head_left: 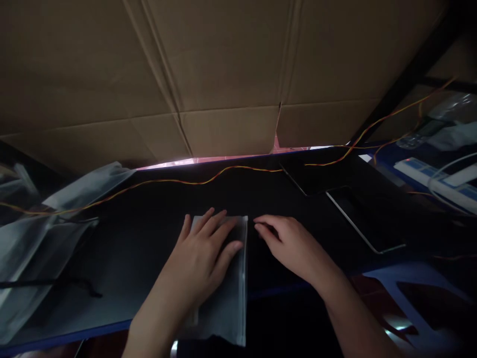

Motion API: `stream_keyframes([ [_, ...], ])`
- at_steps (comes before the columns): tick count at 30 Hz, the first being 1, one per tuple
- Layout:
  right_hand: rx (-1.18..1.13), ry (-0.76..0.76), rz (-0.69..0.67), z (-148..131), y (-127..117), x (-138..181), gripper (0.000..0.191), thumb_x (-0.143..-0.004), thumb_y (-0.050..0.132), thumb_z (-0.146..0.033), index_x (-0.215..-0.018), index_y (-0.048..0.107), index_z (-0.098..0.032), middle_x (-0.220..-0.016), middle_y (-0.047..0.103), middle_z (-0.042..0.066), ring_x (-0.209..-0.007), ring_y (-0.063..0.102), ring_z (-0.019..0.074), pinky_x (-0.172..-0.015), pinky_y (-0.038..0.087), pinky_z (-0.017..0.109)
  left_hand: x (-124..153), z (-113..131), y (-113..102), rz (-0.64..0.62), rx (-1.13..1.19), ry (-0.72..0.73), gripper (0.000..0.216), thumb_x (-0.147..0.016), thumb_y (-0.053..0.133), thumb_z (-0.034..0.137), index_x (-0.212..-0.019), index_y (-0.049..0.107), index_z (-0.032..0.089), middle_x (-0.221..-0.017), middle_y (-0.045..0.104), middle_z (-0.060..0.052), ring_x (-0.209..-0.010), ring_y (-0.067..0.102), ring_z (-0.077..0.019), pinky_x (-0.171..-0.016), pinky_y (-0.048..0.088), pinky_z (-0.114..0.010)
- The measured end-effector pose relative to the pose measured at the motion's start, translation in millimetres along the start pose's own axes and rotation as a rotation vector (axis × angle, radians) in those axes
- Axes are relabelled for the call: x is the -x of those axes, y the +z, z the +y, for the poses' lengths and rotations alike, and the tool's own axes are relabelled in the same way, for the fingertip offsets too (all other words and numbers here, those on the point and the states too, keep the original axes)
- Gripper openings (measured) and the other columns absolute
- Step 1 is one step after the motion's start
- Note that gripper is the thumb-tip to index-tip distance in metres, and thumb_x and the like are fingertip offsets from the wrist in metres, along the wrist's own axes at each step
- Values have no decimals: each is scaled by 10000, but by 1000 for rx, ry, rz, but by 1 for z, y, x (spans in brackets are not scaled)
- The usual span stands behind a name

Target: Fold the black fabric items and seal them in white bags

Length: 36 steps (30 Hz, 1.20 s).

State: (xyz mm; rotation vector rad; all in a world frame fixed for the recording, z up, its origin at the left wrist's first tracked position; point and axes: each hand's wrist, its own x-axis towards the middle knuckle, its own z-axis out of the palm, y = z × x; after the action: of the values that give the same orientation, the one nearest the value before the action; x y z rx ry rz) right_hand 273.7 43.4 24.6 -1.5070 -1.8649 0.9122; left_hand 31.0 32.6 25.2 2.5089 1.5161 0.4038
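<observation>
My left hand [203, 253] lies flat, fingers spread, on a grey translucent plastic pouch [227, 303] that rests on the dark table surface [149, 223] and hangs a little over its front edge. My right hand [288, 243] rests just right of the pouch's upper right corner. Its fingers are bent and pressed together, their tips on the dark surface by the pouch edge. I cannot make out whether they hold anything.
Several more translucent bags [44, 238] are piled at the left. A thin orange-yellow wire [223, 171] runs across the back. A dark flat tablet-like device [363, 219] lies right. A cardboard wall [223, 74] stands behind. A white power strip [436, 181] sits far right.
</observation>
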Motion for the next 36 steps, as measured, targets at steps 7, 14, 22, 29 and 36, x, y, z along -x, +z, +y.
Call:
stream_keyframes([
  [7, -183, 102, -11, -5, 27, -32, 245, -1092, 568, -348, -913, 688, -230, -758, 725, -16, -493, 625, 106, -531, 444, 243, -25, 10, 4, 64, 68, -92, 446, -1165, 343, 379, -1510, 602, 266, -1226, 701, -83, -1148, 687, -292, -1224, 326, -824],
  [14, -386, 78, -35, 4, 32, -38, 210, -1029, 618, -391, -948, 710, -220, -788, 703, -13, -625, 667, 141, -573, 496, 253, -36, 19, -9, 72, 155, -100, 216, -1122, 436, 272, -1064, 639, 224, -1036, 732, -24, -1051, 686, -264, -1261, 202, -822],
  [22, -424, 18, 120, -16, 38, -5, 182, -983, 635, -333, -825, 633, -244, -741, 594, -49, -677, 565, 131, -621, 440, 248, -40, 31, -7, 197, 200, -169, 155, -1047, 486, 177, -919, 534, 252, -840, 687, 17, -881, 667, -230, -1214, 389, -663],
  [29, -383, 37, 174, -32, 39, 14, 165, -949, 639, -272, -788, 619, -241, -711, 584, -51, -657, 547, 127, -622, 427, 249, -39, 42, -10, 309, 149, -221, 160, -1018, 476, 154, -904, 511, 261, -811, 673, 7, -844, 635, -247, -1150, 432, -605],
  [36, -327, 83, 47, -51, 41, 48, 193, -887, 620, -177, -729, 533, -243, -658, 522, -69, -603, 486, 109, -555, 372, 230, -46, 21, -26, 489, 63, -354, 96, -1020, 483, 217, -944, 525, 258, -869, 675, -49, -824, 627, -275, -770, 498, -406],
])
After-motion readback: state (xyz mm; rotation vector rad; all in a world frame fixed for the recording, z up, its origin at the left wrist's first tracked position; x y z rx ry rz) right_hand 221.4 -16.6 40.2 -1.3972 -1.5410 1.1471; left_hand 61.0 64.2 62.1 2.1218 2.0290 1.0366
